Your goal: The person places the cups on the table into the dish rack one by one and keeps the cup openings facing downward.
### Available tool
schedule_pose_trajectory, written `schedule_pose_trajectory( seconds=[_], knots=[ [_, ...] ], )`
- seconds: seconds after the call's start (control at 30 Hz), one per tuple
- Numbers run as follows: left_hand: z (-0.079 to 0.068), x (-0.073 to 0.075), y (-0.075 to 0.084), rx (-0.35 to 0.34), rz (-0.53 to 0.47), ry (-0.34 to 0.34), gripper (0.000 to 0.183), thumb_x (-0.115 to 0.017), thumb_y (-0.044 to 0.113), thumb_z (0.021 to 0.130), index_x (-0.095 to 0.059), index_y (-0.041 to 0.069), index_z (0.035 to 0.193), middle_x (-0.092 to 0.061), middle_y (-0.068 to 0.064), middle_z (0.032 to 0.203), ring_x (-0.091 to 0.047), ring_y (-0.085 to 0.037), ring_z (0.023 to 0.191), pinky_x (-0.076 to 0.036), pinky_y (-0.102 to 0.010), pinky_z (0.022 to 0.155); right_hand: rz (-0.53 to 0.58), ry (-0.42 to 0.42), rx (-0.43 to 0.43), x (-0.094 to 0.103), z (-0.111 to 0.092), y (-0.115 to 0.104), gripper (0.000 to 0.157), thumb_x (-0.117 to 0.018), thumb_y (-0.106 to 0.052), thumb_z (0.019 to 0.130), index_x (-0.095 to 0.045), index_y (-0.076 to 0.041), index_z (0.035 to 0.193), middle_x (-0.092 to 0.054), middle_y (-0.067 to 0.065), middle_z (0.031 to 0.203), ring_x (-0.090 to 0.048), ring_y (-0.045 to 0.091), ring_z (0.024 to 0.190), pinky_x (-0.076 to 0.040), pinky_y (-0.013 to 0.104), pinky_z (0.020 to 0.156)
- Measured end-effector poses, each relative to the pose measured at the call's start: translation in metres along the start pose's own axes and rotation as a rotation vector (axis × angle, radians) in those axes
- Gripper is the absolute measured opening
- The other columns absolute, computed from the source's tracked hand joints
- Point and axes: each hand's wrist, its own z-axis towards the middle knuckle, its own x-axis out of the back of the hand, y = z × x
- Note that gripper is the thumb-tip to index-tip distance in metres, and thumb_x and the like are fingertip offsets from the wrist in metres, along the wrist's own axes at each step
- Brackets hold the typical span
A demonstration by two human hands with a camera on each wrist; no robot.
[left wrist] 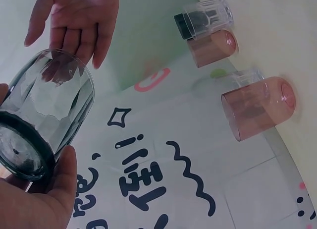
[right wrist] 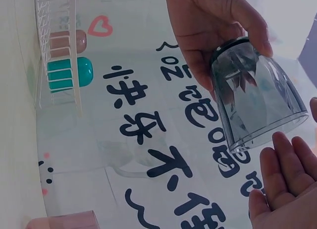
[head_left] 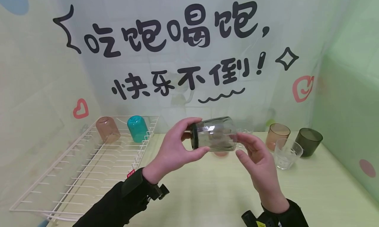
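Grey cup (head_left: pixel 214 135) is lying sideways, midair, right of rack (head_left: pixel 32 210); L hand (head_left: pixel 177 146) is gripping its base; R hand (head_left: pixel 260 164), fingers loose, is hovering nr its rim. One-handed grip, prob. slick glass: likely risking a drop.

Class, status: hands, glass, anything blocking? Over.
Left hand grips grey glass by base. Right hand open beside it. Glass sideways. Rack: pink cup, teal cup occupy far end.

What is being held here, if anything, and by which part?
The left hand holds the grey glass by its thick base; the right hand is near its rim.
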Motion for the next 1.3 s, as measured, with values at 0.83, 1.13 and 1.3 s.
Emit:
schedule_pose_trajectory(
  seconds=[0.83, 1.13, 1.3],
  knots=[
    [-0.002, 0.035, -0.006, 0.009, 0.057, 0.089, 0.065, -0.077, 0.028, 0.07, -0.048, 0.015, 0.127, -0.053, 0.003, 0.113, -0.053, -0.011, 0.095, -0.05, -0.027, 0.08, -0.155, -0.078, -0.067, 0.032, 0.001, 0.003, 0.045, -0.059, 0.007, 0.082, -0.048, 0.003, 0.126, -0.054, 0.013, 0.126, -0.043, 0.022, 0.121, -0.031, 0.026, 0.103],
    [-0.003, 0.051, -0.001, 0.012, 0.059, 0.136, 0.066, -0.078, 0.022, 0.07, -0.048, 0.012, 0.127, -0.054, 0.001, 0.113, -0.055, -0.013, 0.093, -0.051, -0.028, 0.08, -0.196, -0.096, -0.049, 0.048, 0.001, 0.009, 0.045, -0.058, 0.007, 0.082, -0.049, 0.003, 0.126, -0.055, 0.012, 0.125, -0.044, 0.021, 0.119, -0.031, 0.024, 0.102],
    [-0.005, 0.061, -0.002, 0.04, 0.105, 0.149, 0.065, -0.077, 0.025, 0.07, -0.048, 0.014, 0.127, -0.053, 0.002, 0.115, -0.053, -0.012, 0.095, -0.05, -0.028, 0.08, -0.214, -0.105, -0.017, 0.055, 0.001, 0.011, 0.046, -0.058, 0.008, 0.081, -0.049, 0.004, 0.126, -0.055, 0.011, 0.125, -0.046, 0.019, 0.118, -0.032, 0.022, 0.1]
  ],
)
